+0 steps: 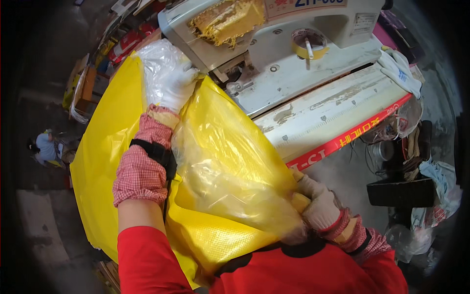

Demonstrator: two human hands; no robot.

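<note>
A red strip label point(350, 138) with yellow characters runs along the front edge of the worktop point(323, 117), and a pale rectangular plate with dark lettering sits on top of the grey sewing machine point(274, 44); a small white sticker shows on the machine's right side. A roll of yellowish tape point(309, 45) rests on the machine bed.

The yellow woven bag point(215, 166) — glossy, with a fine grid texture and a clear plastic liner point(161, 63) bunched at its mouth — lies from the person's lap up to the machine's needle area. The left hand point(174, 85), in a white glove with a checked red sleeve cover, is closed around the liner and the bag's top edge beside the machine. The right hand point(316, 203), in a worn knit glove, pinches the bag's lower corner near the worktop's edge, its fingers curled; motion blur softens the bag there, so the exact grip is probably a fold.

A white cloth point(401, 71) lies at the worktop's right end. The floor point(39, 220) is grey concrete; another person point(46, 147) sits far to the left.
</note>
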